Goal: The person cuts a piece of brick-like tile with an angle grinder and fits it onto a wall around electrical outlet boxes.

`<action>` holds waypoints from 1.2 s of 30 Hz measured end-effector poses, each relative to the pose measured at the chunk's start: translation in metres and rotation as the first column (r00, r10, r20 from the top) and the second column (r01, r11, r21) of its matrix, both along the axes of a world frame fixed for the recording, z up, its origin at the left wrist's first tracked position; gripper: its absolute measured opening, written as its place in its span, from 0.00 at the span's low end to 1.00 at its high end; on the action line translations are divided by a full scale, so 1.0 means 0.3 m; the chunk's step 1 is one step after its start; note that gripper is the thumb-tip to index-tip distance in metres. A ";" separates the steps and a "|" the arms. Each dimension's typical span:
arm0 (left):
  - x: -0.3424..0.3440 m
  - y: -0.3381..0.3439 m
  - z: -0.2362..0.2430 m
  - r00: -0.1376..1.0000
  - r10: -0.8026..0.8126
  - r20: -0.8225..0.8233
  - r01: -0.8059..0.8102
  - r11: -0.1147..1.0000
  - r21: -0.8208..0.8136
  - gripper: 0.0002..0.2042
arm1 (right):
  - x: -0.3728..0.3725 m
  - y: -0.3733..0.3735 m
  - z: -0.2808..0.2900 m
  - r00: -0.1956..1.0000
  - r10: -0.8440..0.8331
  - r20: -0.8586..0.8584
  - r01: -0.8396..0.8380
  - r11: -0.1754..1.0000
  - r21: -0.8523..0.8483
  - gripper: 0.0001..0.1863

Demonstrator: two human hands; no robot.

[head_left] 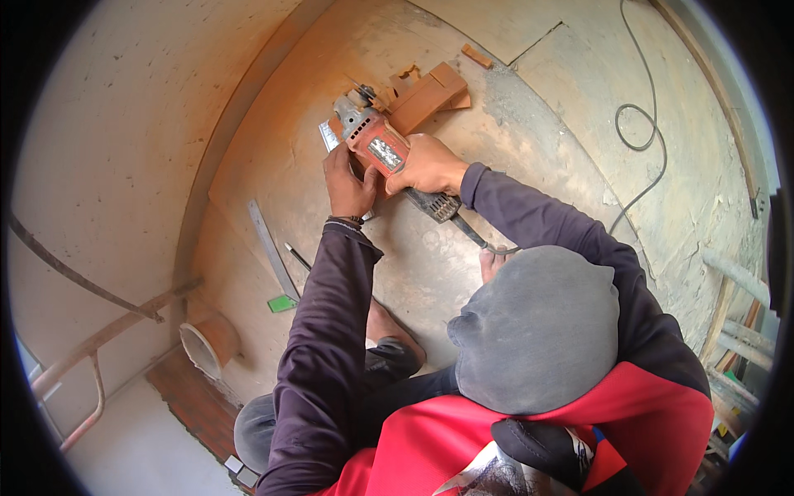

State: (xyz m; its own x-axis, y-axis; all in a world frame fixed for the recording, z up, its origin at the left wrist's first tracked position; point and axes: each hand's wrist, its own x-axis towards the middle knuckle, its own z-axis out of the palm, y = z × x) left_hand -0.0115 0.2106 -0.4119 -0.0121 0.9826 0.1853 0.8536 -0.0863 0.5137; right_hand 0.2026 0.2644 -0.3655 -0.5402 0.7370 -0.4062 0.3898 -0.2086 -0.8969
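My right hand (pixel 426 165) is wrapped round the body of a worn red angle grinder (pixel 382 149), whose head points to the far left. My left hand (pixel 347 182) is bent beside the grinder, its thumb against the housing. A flat silver strip (pixel 328 137) passes beneath the left hand, along with a reddish-brown piece; what the fingers grip is mostly hidden. Just beyond the grinder head lie reddish-brown blocks (pixel 430 95) and broken bits. The grinder's black cord (pixel 470 231) runs back toward my foot.
A try square (pixel 273 256) with a green handle and a dark pencil-like stick (pixel 296 255) lie left of my arm. An orange-brown pipe piece (pixel 208 345) stands near the wall. Cable (pixel 662 149) curls across the right side. Metal tubes (pixel 107 331) cross the left edge.
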 end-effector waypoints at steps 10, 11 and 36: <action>0.017 0.021 0.028 0.999 -0.004 -0.037 0.005 0.999 0.040 0.30 | -0.005 -0.011 -0.003 0.994 -0.109 0.007 0.109 0.993 0.050 0.28; 0.020 0.020 0.033 1.000 -0.003 -0.026 0.004 1.000 0.027 0.29 | -0.008 -0.011 -0.010 0.995 -0.104 -0.002 0.104 0.994 0.043 0.29; 0.035 0.026 0.041 1.000 0.004 -0.020 -0.004 1.000 -0.006 0.28 | -0.016 -0.007 -0.033 0.997 -0.079 -0.004 0.078 0.996 -0.031 0.29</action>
